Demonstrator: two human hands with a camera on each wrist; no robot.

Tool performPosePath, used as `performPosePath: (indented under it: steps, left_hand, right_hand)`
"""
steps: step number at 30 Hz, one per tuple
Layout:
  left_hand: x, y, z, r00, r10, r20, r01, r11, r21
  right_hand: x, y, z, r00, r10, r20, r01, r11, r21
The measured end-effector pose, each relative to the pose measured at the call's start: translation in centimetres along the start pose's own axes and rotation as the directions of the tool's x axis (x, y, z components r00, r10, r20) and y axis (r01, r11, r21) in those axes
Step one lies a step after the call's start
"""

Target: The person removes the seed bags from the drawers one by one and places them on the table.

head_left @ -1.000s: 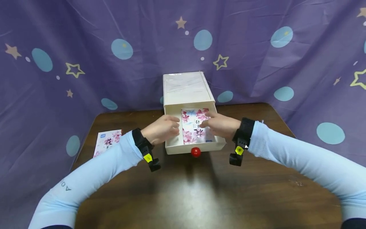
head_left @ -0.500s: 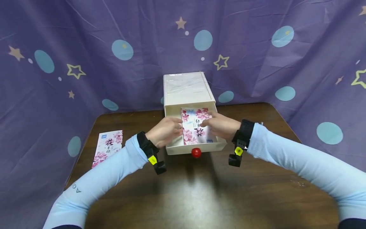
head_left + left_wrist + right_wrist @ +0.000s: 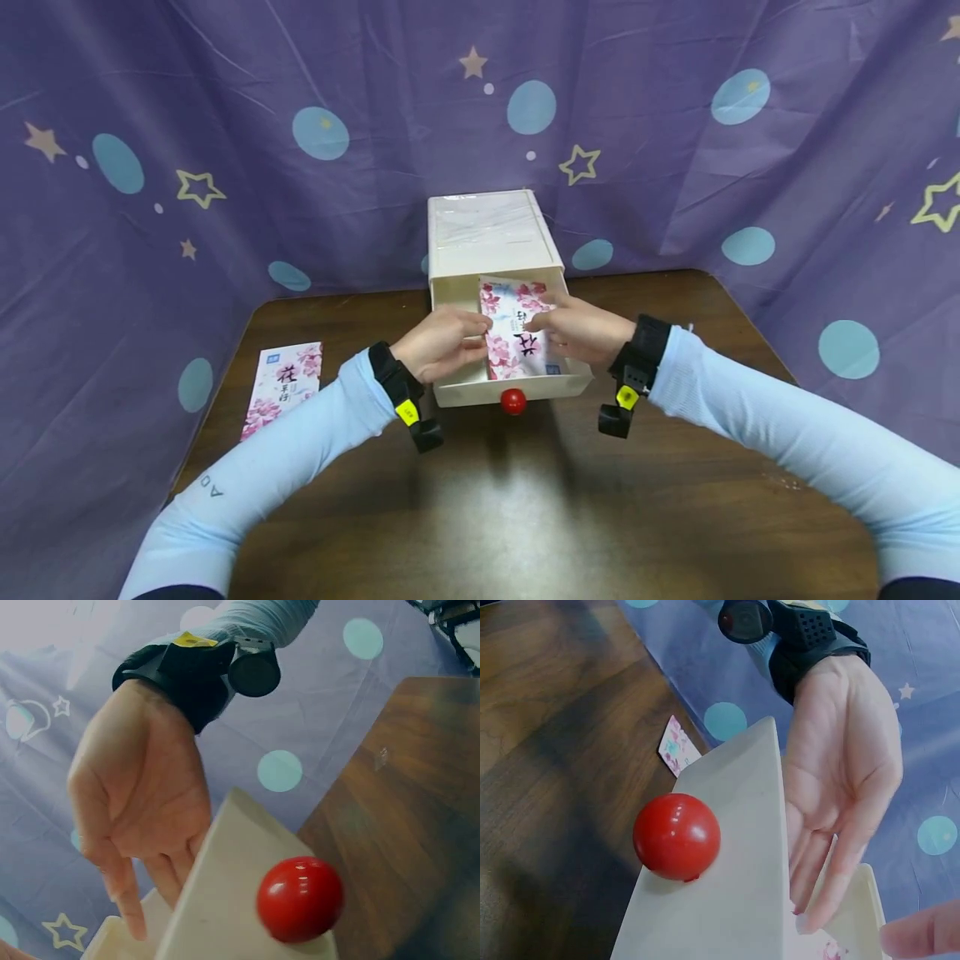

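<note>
A flat white packet with pink blossoms and dark lettering lies in the pulled-out drawer of a white box. My left hand reaches in from the left, its thumb and fingertips at the packet's left edge, which stands slightly raised. In the right wrist view, that left hand shows its palm, with the packet's edge between thumb and fingers. On the other side my right hand has its thumb over the packet's face. The left wrist view shows this right hand with long, straight fingers dipping behind the drawer front.
A red ball-shaped knob sticks out of the drawer front. The box top stands behind the drawer, close to the purple curtain. A matching packet lies on the brown table at the left, partly covered by my left forearm.
My left hand has moved right to the packet. The packet's left edge has shifted slightly right and tipped up. My right hand has hardly moved.
</note>
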State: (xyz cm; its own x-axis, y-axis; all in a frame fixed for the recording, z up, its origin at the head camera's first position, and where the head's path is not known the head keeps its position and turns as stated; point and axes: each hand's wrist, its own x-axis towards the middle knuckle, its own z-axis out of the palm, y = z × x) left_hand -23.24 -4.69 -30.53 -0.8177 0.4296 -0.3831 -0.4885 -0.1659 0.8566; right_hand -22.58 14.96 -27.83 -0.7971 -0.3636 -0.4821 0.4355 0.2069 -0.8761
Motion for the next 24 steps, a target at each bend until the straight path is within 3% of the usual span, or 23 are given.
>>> performPosePath:
  steps: [4,9,12,16,19,22,24]
  left_hand:
    - [-0.2,0.0,0.1,0.999,-0.01,0.032,0.01,1.0,-0.008]
    - [-1.2,1.0,0.2,0.999,0.031,0.025,-0.03,0.998,-0.059]
    - [-2.0,1.6,-0.1,0.998,0.047,0.037,-0.042,0.993,-0.112]
    - [-3.5,2.0,-0.8,0.996,0.074,0.05,-0.065,0.985,-0.162]
    - [-5.1,2.0,-1.3,0.993,0.101,0.067,-0.085,0.976,-0.202]
    - [-7.0,1.6,-1.7,0.985,0.139,0.102,-0.109,0.962,-0.251]
    - [-8.3,1.2,-1.8,0.979,0.172,0.113,-0.137,0.954,-0.268]
  right_hand:
    - [-0.1,0.2,-0.1,1.0,0.005,-0.002,-0.006,0.998,-0.066]
    - [-0.4,0.5,-0.3,0.999,-0.042,-0.021,0.034,0.954,-0.297]
    - [-0.6,0.4,-0.4,0.991,-0.131,-0.006,0.115,0.888,-0.446]
    - [-1.3,-0.1,-0.8,0.959,-0.283,0.023,0.239,0.763,-0.6]
    - [-2.0,-0.3,-1.1,0.93,-0.368,0.018,0.296,0.717,-0.631]
    - [-2.7,-0.2,-1.1,0.923,-0.384,-0.008,0.311,0.759,-0.572]
    - [-2.9,0.1,-1.0,0.934,-0.357,-0.022,0.301,0.82,-0.487]
